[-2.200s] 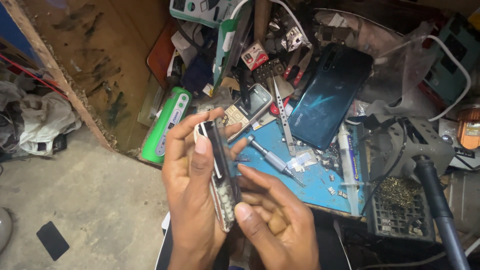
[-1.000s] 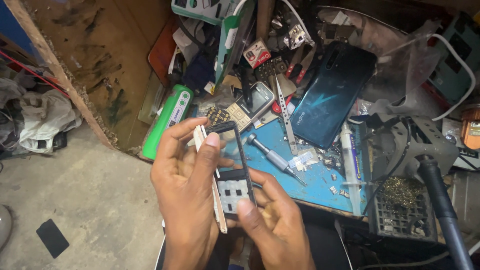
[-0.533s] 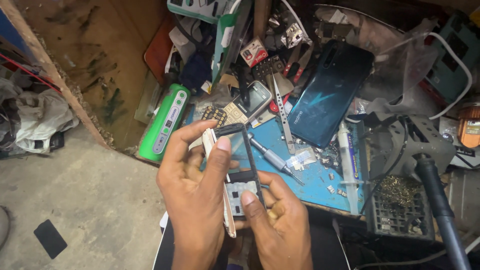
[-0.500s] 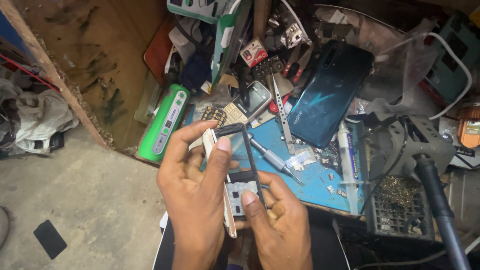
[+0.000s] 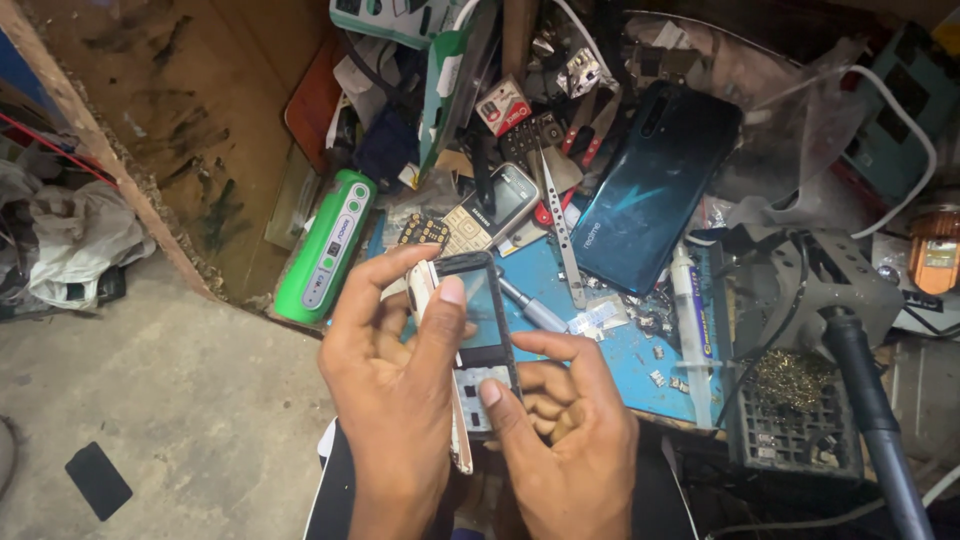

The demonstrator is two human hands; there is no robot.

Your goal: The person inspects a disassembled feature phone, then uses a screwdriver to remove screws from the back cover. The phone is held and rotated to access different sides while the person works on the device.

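Observation:
A small keypad phone (image 5: 487, 352) with a black front frame and a pale back edge is held upright between both hands, low in the middle of the head view. My left hand (image 5: 395, 395) wraps it from the left, with the thumb across its upper face and the fingers curled over its top. My right hand (image 5: 565, 445) supports it from the right, thumb pressed on the keypad area near its lower end. The front frame stands slightly apart from the pale body on the left side.
A blue work mat (image 5: 620, 350) lies behind my hands with small parts, a screwdriver (image 5: 530, 310) and tweezers (image 5: 562, 240). A dark teal phone back (image 5: 650, 190), a green oblong device (image 5: 325, 248), a second keypad phone (image 5: 490, 210) and a soldering stand (image 5: 800, 400) crowd the bench.
The phone has turned from edge-on to face-on in my hands. Its black front frame has lifted away from the pale body, and my right thumb has shifted onto the keypad.

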